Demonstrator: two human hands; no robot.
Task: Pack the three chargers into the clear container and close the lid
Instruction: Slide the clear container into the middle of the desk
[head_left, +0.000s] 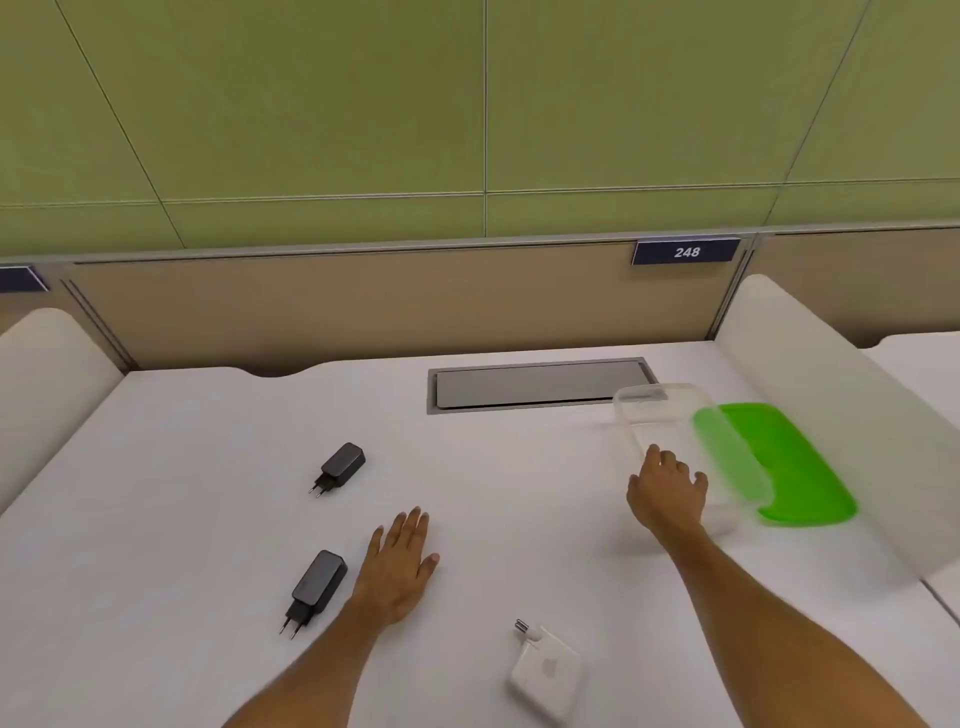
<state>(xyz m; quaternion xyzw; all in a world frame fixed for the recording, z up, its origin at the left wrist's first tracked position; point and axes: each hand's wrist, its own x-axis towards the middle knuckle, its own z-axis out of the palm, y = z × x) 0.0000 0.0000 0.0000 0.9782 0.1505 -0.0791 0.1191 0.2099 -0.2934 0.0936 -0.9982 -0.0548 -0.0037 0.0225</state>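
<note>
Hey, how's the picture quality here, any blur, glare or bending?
Head view: the clear container and right hand smear with motion blur; the chargers stay fairly sharp; lighting is soft, shadows faint, no harsh glare; the wide lens bows the wall panel lines.

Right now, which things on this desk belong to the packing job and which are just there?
Job:
far black charger
near black charger
white charger
clear container, right hand on it
green lid, off, beside the container

Just there:
grey cable hatch
number plate 248
left hand flat on the desk, empty
</note>
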